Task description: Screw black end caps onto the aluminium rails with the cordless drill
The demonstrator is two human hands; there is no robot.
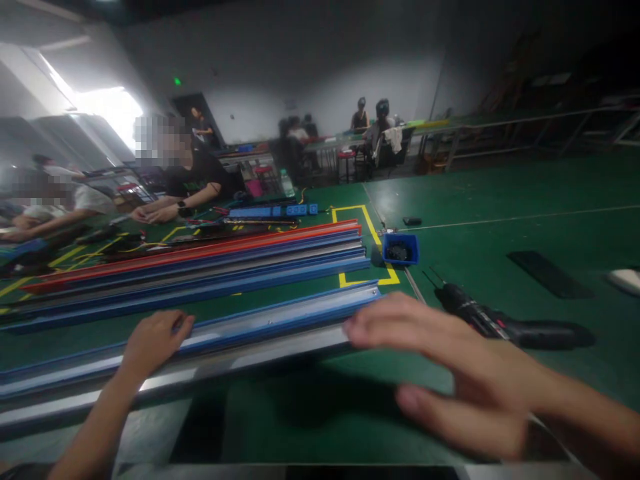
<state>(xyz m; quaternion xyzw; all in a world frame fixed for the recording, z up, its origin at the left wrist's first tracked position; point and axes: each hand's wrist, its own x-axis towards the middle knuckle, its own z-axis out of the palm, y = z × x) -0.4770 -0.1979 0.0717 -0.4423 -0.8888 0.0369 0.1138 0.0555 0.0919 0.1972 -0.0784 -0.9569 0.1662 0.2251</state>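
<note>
A long blue-edged metal rail (300, 317) with a pale inner face lies across the near side of the green table. My left hand (155, 340) is closed over its middle, thumb and fingers bent around the rail; the fingertips are partly hidden. At the rail's right end is my right hand (465, 360), fingers stretched out and thumb well apart. Its fingertips overlap the rail's end in view; whether they touch it I cannot tell. Along the near side runs a silvery strip (240, 360). A black power drill (500, 320) lies right of my right hand.
Beyond are several parallel blue rails (300, 270) and an orange-red rail (225, 247). A blue bin (401, 250) holds small dark parts. Farther right lies a dark flat object (547, 273). Across the table sits a co-worker (200, 180), near a blue power strip (273, 211) and bottle (287, 183).
</note>
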